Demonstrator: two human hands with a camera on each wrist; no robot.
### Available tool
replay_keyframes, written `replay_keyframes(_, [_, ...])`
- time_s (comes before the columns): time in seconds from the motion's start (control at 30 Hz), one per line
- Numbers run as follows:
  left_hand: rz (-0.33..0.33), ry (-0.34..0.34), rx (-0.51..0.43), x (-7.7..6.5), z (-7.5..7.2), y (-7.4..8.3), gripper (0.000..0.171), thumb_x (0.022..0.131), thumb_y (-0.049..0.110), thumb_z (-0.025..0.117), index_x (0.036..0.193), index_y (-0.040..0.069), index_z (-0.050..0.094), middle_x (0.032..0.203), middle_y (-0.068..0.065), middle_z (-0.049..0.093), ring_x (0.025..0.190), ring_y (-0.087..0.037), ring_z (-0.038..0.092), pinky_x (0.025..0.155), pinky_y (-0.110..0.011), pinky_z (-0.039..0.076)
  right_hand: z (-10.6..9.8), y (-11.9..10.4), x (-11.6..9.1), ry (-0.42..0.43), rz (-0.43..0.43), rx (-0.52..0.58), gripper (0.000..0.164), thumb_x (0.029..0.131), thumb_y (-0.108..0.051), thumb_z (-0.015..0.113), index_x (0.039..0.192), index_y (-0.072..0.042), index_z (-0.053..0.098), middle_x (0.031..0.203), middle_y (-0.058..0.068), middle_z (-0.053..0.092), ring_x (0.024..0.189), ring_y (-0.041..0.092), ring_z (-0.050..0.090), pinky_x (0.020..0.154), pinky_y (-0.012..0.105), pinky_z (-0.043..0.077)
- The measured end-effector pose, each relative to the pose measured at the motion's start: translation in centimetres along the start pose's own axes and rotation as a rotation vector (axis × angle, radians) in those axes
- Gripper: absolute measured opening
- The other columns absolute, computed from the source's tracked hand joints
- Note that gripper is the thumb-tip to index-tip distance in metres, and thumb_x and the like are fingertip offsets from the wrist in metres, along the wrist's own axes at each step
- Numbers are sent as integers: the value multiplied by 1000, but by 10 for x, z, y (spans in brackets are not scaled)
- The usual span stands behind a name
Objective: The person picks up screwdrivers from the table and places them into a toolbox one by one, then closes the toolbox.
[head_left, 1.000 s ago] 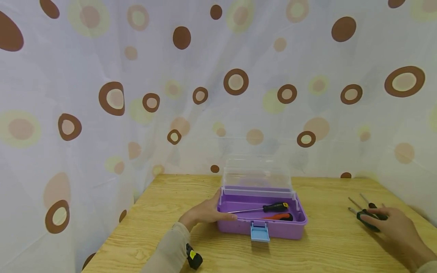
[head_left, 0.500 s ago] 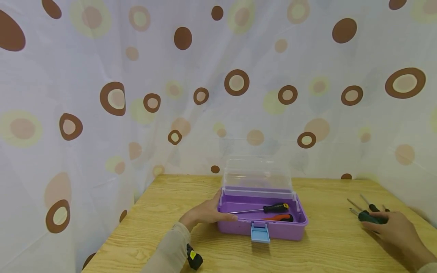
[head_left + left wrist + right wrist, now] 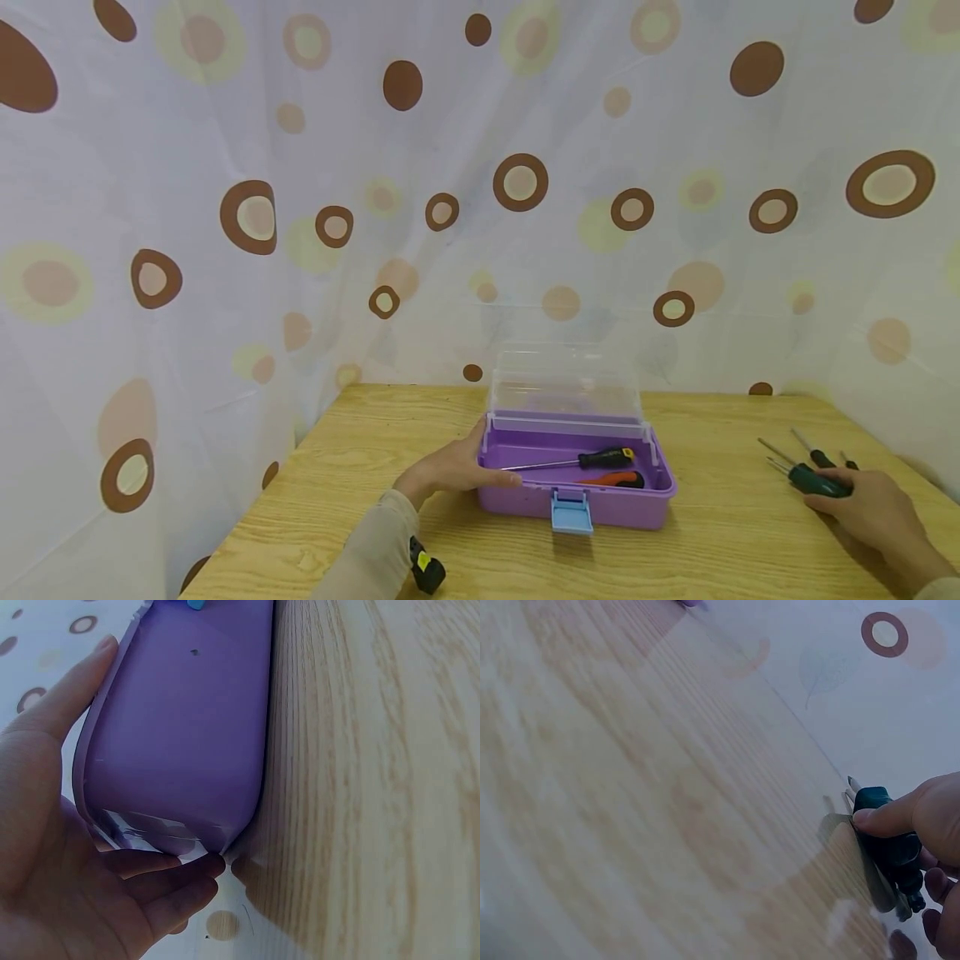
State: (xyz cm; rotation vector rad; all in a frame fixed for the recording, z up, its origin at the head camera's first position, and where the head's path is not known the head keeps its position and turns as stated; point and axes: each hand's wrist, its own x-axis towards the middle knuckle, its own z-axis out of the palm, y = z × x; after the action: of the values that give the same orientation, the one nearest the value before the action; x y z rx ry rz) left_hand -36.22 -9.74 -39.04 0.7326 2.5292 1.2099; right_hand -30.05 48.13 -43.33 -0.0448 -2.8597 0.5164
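Observation:
My left hand [image 3: 450,465] holds the left end of a purple toolbox [image 3: 517,500], thumb along its front rim and fingers around the end wall. In the left wrist view, the fingertips curl at the corner of the toolbox [image 3: 180,712]. Its clear lid [image 3: 566,379] stands raised. Inside lie a black-handled screwdriver [image 3: 606,457] and a tool with a red and black handle [image 3: 618,478]. At the right, my right hand [image 3: 877,510] grips a green-handled screwdriver [image 3: 817,482]. Two shafts show ahead of that hand; a darker handle [image 3: 906,874] lies behind the green one.
Beyond the right hand lie another screwdriver [image 3: 821,458] with a dark handle and a small dark-handled tool [image 3: 850,463]. A black and yellow object [image 3: 427,573] sits beside the left sleeve. A light blue latch [image 3: 572,512] hangs on the toolbox front. A patterned curtain backs the table.
My right hand closes its fingers around the green handle and shifts slightly to the right and down. The dark-handled tools behind it come into fuller view. The left hand and toolbox stay put.

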Motion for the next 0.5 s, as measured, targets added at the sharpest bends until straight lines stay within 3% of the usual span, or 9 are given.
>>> replay_keyframes(0.5, [-8, 5, 36, 2, 0, -1, 129, 82, 59, 80, 166, 10, -5, 162, -20, 35, 144, -37, 40, 117, -57, 29, -2, -4, 0, 16, -29, 14, 67, 95, -40, 76, 124, 18, 60, 106, 45, 60, 89, 58, 60, 69, 61, 53])
